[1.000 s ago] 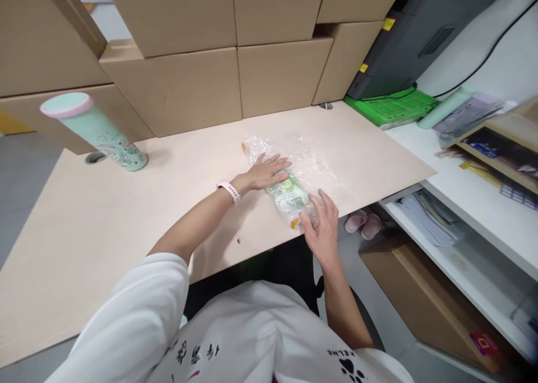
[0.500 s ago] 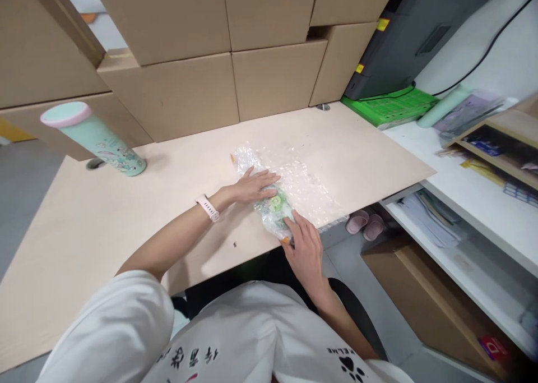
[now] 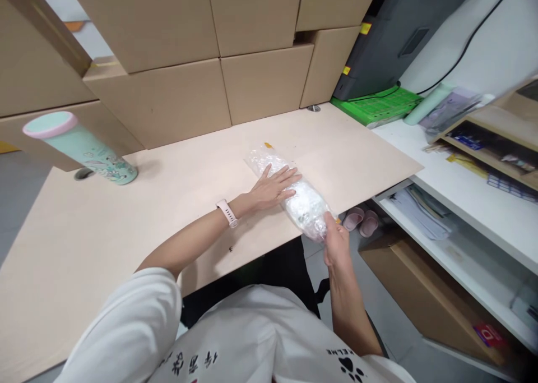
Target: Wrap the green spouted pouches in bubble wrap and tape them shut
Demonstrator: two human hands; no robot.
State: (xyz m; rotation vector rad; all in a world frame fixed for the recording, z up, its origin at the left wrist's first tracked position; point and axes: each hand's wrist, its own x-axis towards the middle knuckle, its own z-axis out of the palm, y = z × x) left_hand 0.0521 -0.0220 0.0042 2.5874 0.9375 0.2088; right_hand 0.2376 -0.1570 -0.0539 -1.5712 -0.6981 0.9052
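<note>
Head view: L hand (image 3: 272,190) spread flat on bubble-wrapped bundle (image 3: 309,206), prob. to steady it, R hand (image 3: 337,243) pinching near end.

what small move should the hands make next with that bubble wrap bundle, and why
Probably slide the bubble-wrapped bundle slightly farther onto the table: its near end, held by the right hand, juts past the edge, while the left hand lies flat on it, ready to steady it.
</note>
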